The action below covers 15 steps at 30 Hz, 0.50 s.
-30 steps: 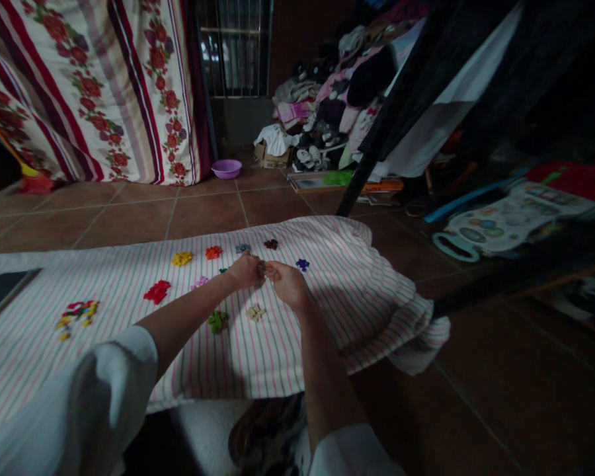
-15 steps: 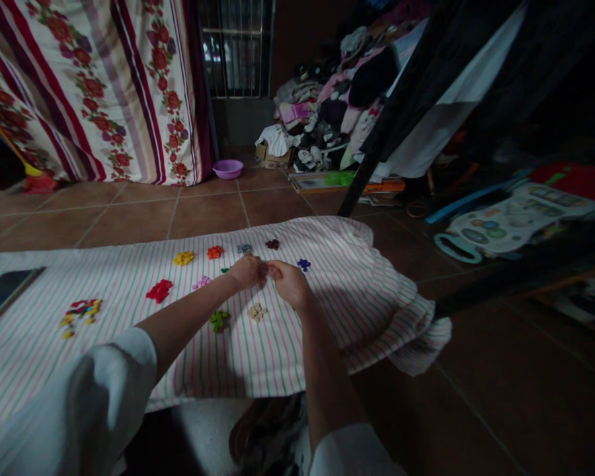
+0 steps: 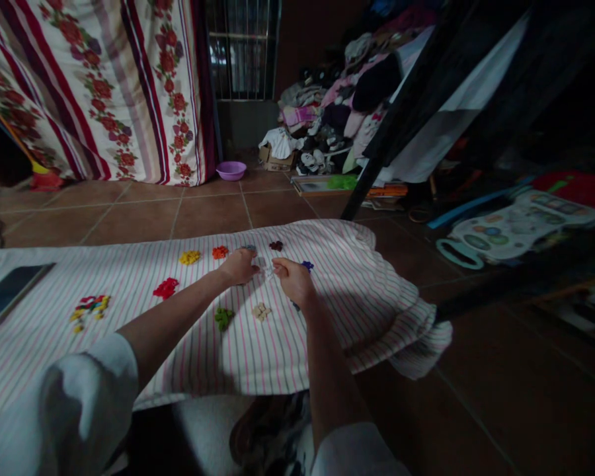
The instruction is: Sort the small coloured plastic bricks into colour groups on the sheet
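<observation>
My left hand (image 3: pixel 238 266) hovers low over the striped cloth (image 3: pixel 188 357), its fingers curled down; whatever they hold is hidden. Facing it, my right hand (image 3: pixel 295 279) has thumb and forefinger pinched together, and anything between them is too small to make out. Small whitish pieces (image 3: pixel 268 271) lie in the gap between the two hands. Beyond the left hand is a grey pile (image 3: pixel 248 248), partly covered. A dark brown pile (image 3: pixel 276 245) sits just behind the gap. Blue pieces (image 3: pixel 307 266) show past the right hand. Nearer me are beige pieces (image 3: pixel 261 311) and green pieces (image 3: pixel 223 318).
Orange (image 3: pixel 220 252), yellow (image 3: pixel 189 257) and red (image 3: pixel 166 288) piles lie to the left, with a mixed-colour group (image 3: pixel 90 309) and a phone (image 3: pixel 10 294) further out. A dark slanted post (image 3: pixel 371 175) rises behind the cloth. A purple basin (image 3: pixel 231 171) stands on the floor.
My hands have moved apart, the left one to the left, and whitish pieces now show between them. The pink pile is now hidden by my left arm. The view has shifted slightly.
</observation>
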{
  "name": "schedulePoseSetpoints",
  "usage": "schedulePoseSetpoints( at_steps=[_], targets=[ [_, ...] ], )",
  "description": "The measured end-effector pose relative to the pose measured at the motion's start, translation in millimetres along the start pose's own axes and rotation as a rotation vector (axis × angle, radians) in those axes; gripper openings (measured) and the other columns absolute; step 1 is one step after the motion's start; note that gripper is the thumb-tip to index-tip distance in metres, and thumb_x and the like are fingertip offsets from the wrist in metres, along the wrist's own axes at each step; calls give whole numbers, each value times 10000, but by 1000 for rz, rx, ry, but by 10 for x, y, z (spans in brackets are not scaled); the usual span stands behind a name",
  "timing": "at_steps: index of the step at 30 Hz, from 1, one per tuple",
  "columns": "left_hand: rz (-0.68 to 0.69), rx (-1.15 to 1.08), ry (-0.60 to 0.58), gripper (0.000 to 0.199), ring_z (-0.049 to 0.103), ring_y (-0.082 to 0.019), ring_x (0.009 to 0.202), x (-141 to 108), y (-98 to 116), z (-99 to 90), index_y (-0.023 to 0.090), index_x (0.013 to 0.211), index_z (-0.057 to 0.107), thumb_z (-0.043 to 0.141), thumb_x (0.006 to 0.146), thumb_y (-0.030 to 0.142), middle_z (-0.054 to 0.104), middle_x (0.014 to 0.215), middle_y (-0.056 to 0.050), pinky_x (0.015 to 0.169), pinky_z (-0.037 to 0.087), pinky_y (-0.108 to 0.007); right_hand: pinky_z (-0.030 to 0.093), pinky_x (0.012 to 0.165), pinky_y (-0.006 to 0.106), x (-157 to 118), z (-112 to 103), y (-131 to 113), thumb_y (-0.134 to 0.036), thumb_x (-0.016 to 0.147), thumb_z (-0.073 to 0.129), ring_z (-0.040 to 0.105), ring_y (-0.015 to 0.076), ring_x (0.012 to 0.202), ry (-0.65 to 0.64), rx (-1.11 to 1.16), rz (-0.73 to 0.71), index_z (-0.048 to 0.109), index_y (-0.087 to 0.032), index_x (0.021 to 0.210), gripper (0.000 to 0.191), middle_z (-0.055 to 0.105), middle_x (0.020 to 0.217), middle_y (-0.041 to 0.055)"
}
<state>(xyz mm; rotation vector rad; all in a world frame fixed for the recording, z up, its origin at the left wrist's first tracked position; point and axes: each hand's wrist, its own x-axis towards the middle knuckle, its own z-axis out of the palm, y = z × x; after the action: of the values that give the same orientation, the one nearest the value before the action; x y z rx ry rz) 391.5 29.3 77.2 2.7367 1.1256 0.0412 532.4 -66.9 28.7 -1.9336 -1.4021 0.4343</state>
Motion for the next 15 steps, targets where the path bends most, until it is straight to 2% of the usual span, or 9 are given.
schedulePoseSetpoints(
  at_steps=[3,6,11,15],
  targets=[
    [-25,-57,47,234,653,-146,855,-214,-89,-66,156,1039,656,527,854,218,698,982,-70,775,497,-230,478,966,287,-20,-22,-78,-135,883,465,660,162,1051,-1,-23,-2,673,-230,1136,340,721,1111,47],
    [-43,-108,97,259,652,-125,824,-614,-192,-85,153,1065,649,478,876,198,689,1012,-74,767,504,-222,464,983,289,-54,-23,-223,-158,887,471,643,160,1083,-8,-44,-37,678,-240,1123,324,711,1140,37],
    [-2,-392,171,297,652,-141,821,-1616,-501,-66,178,1034,668,420,883,240,680,988,-67,797,521,-262,455,984,275,-189,68,-551,-150,879,473,638,169,1089,-47,-95,-135,684,-187,1110,315,707,1143,73],
    [-104,-484,192,313,661,-166,873,-2540,-942,-7,218,977,669,383,888,307,682,960,-58,812,529,-285,458,999,328,-354,222,-739,-131,875,426,638,184,1080,-52,-121,-204,681,-153,1110,348,697,1153,102]
  ],
)
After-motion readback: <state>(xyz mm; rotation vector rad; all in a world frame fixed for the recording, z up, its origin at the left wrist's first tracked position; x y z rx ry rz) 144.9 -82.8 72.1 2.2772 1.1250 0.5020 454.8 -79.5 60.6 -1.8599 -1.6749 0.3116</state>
